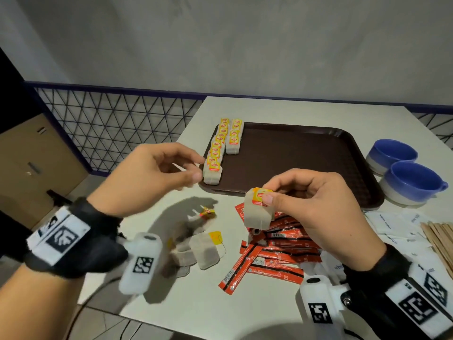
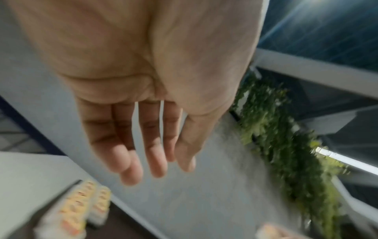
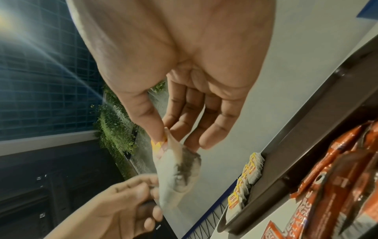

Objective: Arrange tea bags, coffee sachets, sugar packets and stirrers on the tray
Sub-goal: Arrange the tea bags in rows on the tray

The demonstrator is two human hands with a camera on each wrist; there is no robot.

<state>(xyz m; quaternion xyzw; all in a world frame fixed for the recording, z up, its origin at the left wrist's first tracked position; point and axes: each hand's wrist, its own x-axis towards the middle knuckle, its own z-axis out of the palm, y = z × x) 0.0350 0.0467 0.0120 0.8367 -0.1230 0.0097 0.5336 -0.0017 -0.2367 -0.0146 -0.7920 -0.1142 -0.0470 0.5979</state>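
Observation:
A dark brown tray (image 1: 306,158) lies on the white table. Two rows of yellow-tagged tea bags (image 1: 221,146) line its left edge, blurred in the left wrist view (image 2: 81,205) and seen edge-on in the right wrist view (image 3: 243,182). My right hand (image 1: 268,195) pinches one tea bag (image 1: 258,212) by its tag end, above the red coffee sachets (image 1: 277,253); thumb and fingers grip its top (image 3: 163,134). My left hand (image 1: 199,168) hovers by the near end of the left row, fingers relaxed (image 2: 155,165), holding nothing. Loose tea bags (image 1: 203,251) lie on the table.
White sugar packets (image 1: 392,224) and wooden stirrers (image 1: 438,239) lie at the right, near two blue cups (image 1: 414,182). A wire-mesh railing (image 1: 117,123) runs behind the table's left edge, with a brown cabinet (image 1: 31,168) beyond it. Most of the tray's floor is bare.

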